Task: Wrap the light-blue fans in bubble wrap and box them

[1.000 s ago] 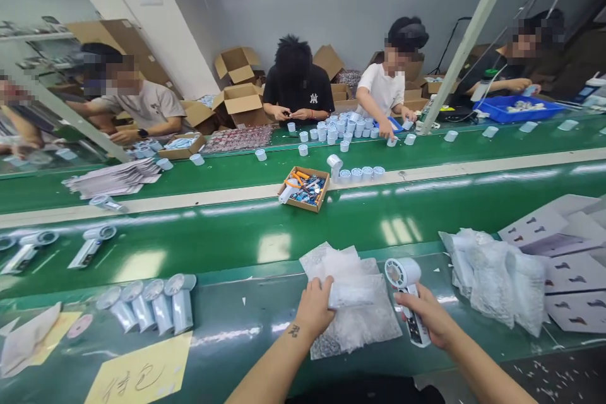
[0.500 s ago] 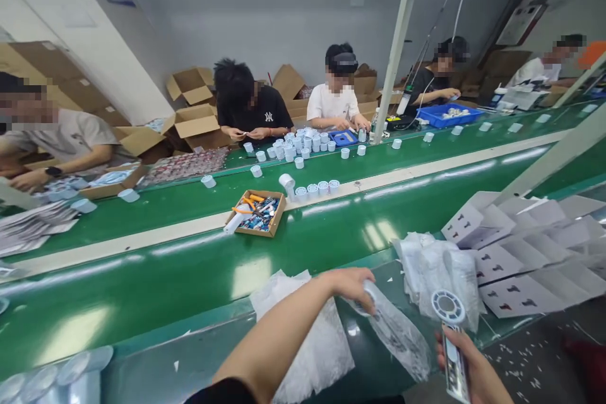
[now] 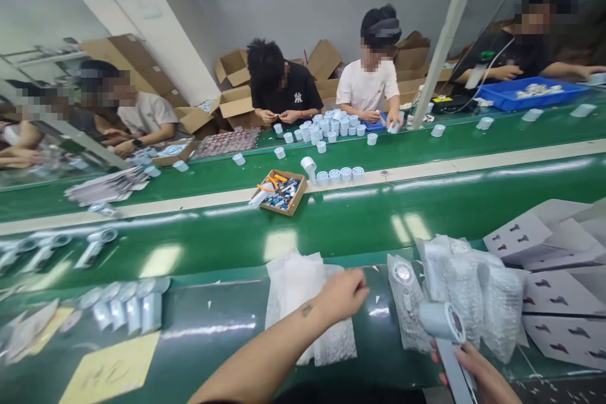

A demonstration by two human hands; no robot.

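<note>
My right hand [image 3: 466, 363] is wrapped round the handle of a pale blue handheld fan [image 3: 442, 322], its round head tilted up. My left hand [image 3: 348, 295] is loosely curled above a stack of white bubble bags [image 3: 291, 284]; nothing shows in its fingers. Between my hands and a little farther off, a bagged fan [image 3: 404, 297] lies on the green bench. Right beside it is a pile of bagged fans [image 3: 468, 278], partly behind the fan I hold.
White boxes [image 3: 558, 290] are stacked at the right. Pale blue fans [image 3: 135, 306] and a yellow card [image 3: 111, 369] lie at the left. A parts carton [image 3: 296, 199] with orange-handled pliers stands on the divider. Several co-workers sit across the conveyor [image 3: 227, 227].
My left hand has let go of the bagged fan, which now lies by the pile, and moved back over the bubble bags. The fan in my right hand has turned. The view has swung left.
</note>
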